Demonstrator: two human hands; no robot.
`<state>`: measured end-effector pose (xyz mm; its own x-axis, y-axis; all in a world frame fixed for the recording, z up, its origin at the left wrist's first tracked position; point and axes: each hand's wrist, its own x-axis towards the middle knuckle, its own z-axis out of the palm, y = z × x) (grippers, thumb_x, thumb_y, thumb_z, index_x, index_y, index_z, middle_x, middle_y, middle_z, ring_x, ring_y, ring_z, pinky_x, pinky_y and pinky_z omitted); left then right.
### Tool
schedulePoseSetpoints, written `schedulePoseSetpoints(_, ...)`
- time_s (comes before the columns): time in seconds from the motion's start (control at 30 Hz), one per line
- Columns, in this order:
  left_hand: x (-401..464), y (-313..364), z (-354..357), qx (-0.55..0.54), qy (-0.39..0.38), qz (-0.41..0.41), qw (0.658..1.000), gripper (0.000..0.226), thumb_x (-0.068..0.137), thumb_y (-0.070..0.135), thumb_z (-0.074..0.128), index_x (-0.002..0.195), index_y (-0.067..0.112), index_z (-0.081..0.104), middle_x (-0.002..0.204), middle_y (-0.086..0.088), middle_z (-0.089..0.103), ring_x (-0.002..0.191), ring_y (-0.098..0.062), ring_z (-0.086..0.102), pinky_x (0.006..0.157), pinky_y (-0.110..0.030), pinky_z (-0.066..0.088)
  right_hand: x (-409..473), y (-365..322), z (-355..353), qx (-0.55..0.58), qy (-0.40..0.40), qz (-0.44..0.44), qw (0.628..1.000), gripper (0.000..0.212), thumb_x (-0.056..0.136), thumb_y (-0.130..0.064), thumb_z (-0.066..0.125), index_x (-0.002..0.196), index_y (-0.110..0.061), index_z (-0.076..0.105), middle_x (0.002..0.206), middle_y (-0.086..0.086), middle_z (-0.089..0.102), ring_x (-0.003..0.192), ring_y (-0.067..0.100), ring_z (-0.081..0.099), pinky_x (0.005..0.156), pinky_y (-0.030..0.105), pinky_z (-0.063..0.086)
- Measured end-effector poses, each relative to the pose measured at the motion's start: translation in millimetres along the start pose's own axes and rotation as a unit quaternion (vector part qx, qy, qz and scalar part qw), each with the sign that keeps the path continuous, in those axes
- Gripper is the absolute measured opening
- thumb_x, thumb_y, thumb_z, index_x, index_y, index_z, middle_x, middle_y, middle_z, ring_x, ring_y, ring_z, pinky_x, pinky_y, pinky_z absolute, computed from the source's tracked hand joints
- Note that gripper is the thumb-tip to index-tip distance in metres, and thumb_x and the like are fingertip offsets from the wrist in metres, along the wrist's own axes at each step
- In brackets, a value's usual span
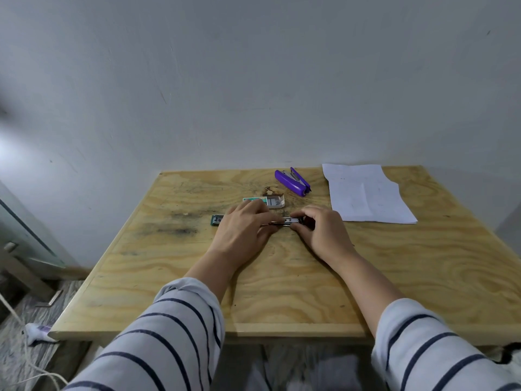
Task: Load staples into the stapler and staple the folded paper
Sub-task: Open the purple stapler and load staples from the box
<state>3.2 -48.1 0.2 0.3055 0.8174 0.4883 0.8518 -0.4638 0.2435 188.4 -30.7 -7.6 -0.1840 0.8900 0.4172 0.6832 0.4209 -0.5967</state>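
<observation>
A dark stapler [287, 221] lies opened out flat on the wooden table [394, 277], its metal staple channel facing up between my hands. My left hand [242, 230] covers its left part, and the green end [217, 220] sticks out past my knuckles. My right hand [321, 230] pinches the right end of the channel with thumb and fingers. A small staple box [267, 201], slid open, sits just behind my hands. White folded paper [366, 193] lies at the back right.
A purple stapler [293, 182] lies closed at the back of the table, between the staple box and the paper. The wall stands right behind the table. To the left, the floor holds a cord and a small tube.
</observation>
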Motion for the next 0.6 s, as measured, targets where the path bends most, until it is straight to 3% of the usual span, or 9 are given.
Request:
schedulePoseSetpoints(0.17,-2,2,-2,-0.028,0.005,-0.076,0.997,0.025,0.085,0.039,0.062,0.105,0.029,0.053,0.101,0.013,0.065,0.099,-0.014,0.058,0.086,-0.032,0.044,-1,0,1,-0.019,0.002,0.002,1.0,0.019,0.081,-0.019,0.07,0.1,-0.017,0.071,0.097,0.002,0.068,0.095,0.017,0.056,0.077,0.023,0.04)
schedulePoseSetpoints(0.3,-3,-2,-1,0.036,-0.002,-0.132,0.991,0.033,0.083,0.058,0.054,0.103,0.032,0.055,0.106,0.013,0.065,0.104,-0.012,0.055,0.089,-0.033,0.037,0,0,1,-0.029,-0.006,0.003,1.0,0.026,0.082,-0.017,0.069,0.108,-0.014,0.069,0.103,0.003,0.068,0.101,0.017,0.055,0.08,0.02,0.036)
schedulePoseSetpoints(0.6,-10,-23,-15,0.079,-0.052,-0.133,0.986,0.036,0.084,0.062,0.047,0.103,0.033,0.059,0.106,0.011,0.059,0.108,-0.015,0.05,0.091,-0.038,0.037,0,1,1,-0.051,-0.034,-0.009,0.998,0.023,0.087,-0.016,0.063,0.11,-0.016,0.066,0.103,0.003,0.062,0.104,0.018,0.049,0.085,0.021,0.032)
